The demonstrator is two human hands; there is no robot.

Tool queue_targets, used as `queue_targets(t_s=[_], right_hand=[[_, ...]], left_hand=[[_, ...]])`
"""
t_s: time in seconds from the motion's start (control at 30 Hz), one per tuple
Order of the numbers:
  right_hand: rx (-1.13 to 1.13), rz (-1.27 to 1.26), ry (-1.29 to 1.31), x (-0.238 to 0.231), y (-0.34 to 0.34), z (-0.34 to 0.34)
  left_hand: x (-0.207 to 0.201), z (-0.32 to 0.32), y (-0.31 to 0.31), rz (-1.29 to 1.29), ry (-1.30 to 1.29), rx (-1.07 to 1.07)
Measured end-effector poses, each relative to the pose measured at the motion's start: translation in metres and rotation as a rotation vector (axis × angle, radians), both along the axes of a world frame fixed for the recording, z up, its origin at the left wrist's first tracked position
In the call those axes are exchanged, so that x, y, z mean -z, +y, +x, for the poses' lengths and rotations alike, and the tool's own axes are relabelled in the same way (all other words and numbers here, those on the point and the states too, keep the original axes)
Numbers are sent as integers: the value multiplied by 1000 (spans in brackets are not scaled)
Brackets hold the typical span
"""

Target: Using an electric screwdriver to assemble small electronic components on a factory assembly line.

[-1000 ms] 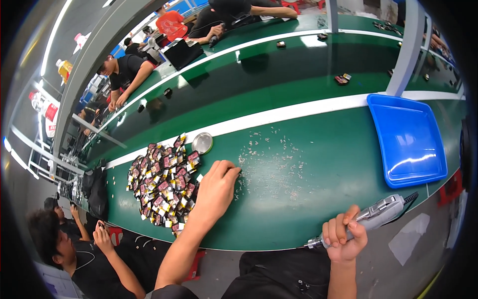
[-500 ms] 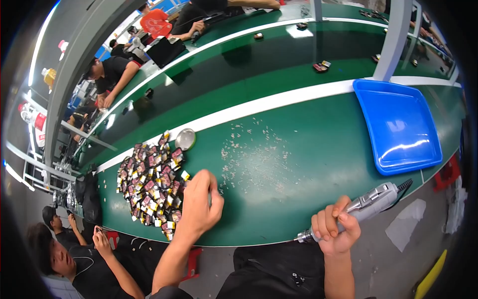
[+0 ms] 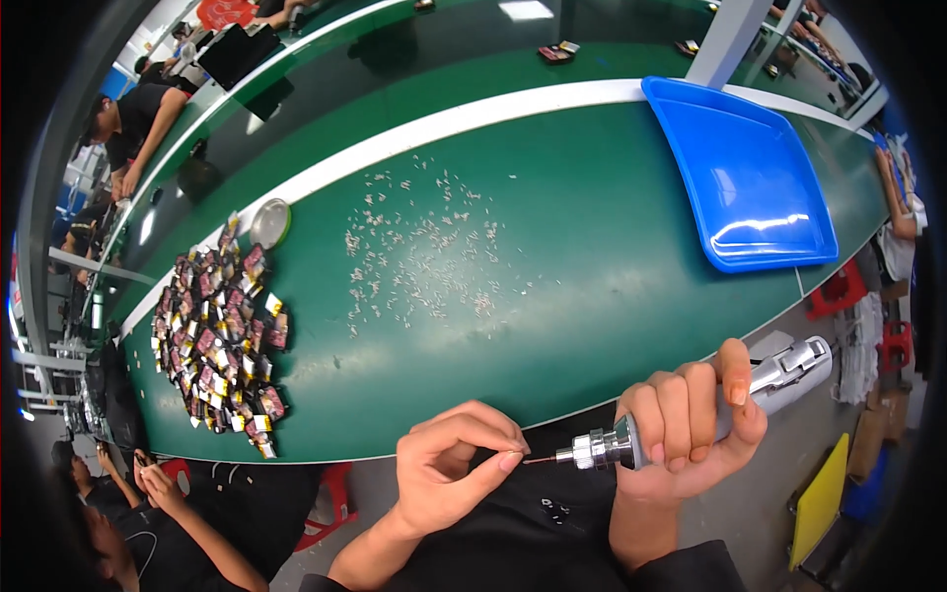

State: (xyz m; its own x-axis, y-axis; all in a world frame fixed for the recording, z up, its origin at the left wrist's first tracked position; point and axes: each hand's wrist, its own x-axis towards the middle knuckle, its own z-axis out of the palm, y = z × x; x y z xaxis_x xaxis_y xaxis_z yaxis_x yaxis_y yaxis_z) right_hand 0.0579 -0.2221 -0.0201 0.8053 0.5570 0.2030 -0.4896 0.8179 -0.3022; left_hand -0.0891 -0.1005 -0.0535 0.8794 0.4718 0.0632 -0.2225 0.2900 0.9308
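My right hand (image 3: 681, 429) is wrapped around a grey electric screwdriver (image 3: 794, 373), its metal nose (image 3: 597, 450) pointing left and a thin bit sticking out. My left hand (image 3: 449, 474) pinches with thumb and forefinger right at the tip of that bit; anything between the fingertips is too small to name. Both hands are over the near edge of the green table (image 3: 592, 326). Beyond them, many tiny pale pieces (image 3: 434, 261) lie scattered. To the left is a heap of small black parts with pink, yellow and white areas (image 3: 217, 340).
A shallow round metal dish (image 3: 269, 224) lies behind the heap. At the right stands a blue tray (image 3: 760, 202), near a grey post (image 3: 728, 44). Behind a white rail runs a dark green belt carrying a few parts (image 3: 558, 52). Other people sit at the left.
My left hand has come from beside the heap to the screwdriver tip. The screwdriver has risen nearer my middle. My view has shifted, so the table appears farther up and left.
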Motion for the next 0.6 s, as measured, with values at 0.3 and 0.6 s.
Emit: queue_targets(t_s=[0.3,0.6], right_hand=[[58,7,41,0,1,-9],[58,-31,-19,4,1,-6]], left_hand=[[1,3,-8,-171,-51,118],[3,8,-6,-126,-51,121]])
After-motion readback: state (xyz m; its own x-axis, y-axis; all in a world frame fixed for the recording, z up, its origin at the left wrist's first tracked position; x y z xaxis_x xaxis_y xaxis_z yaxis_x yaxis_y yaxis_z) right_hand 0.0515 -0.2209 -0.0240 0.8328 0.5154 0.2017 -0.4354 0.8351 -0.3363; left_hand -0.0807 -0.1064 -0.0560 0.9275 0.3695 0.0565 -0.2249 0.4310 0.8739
